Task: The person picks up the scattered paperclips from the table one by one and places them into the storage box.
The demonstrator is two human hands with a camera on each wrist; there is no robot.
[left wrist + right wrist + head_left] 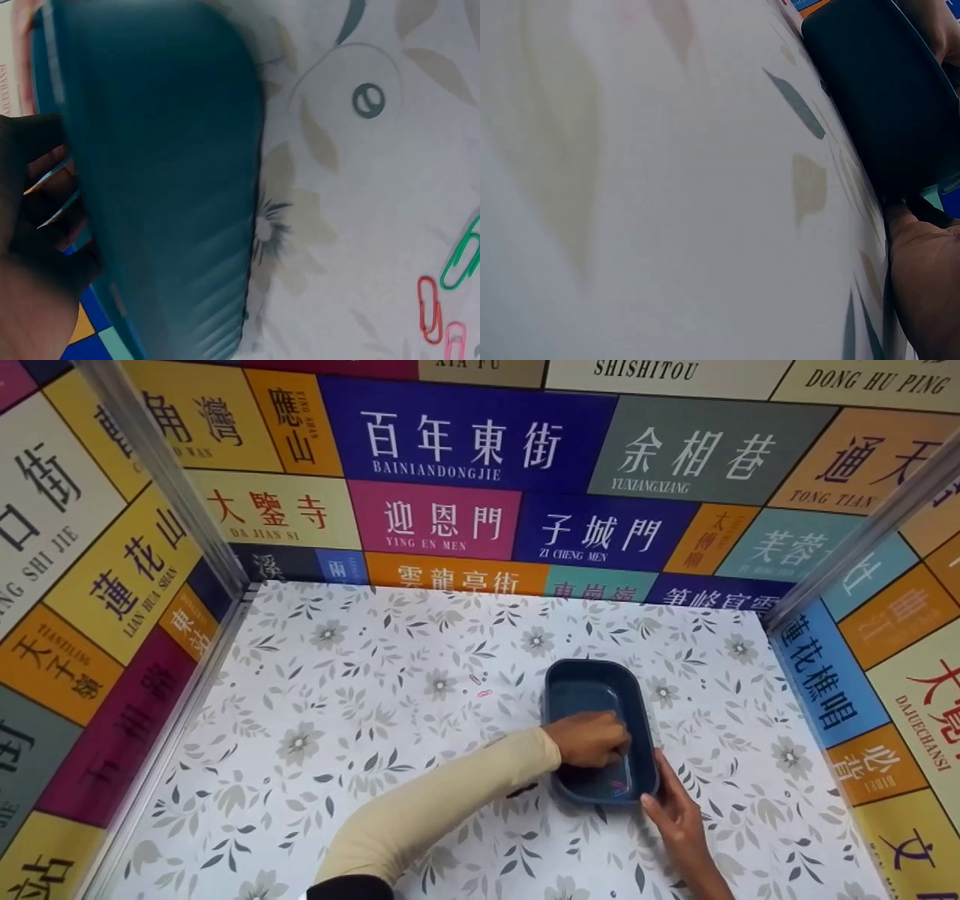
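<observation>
A dark blue-green rectangular plastic basin (556, 690) stands on the floral tabletop, right of centre. My left hand (591, 739), its arm in a beige sleeve, reaches over the side with its fingers curled inside; the fingertips are hidden, so what they hold does not show. With thumb and fingers, my right hand (679, 814) grips the basin's near right corner. Small pink and blue paper clips (619, 787) lie on the basin floor. In the left wrist view, a red paper clip (429, 311), a green paper clip (459, 259) and a pink paper clip (455, 341) lie outside on the tabletop.
The tabletop (360, 675) carries a printed leaf-and-flower pattern. Panels with coloured street-name signs (465, 435) enclose its back and both sides. Metal corner posts (169, 472) stand at the back left and back right.
</observation>
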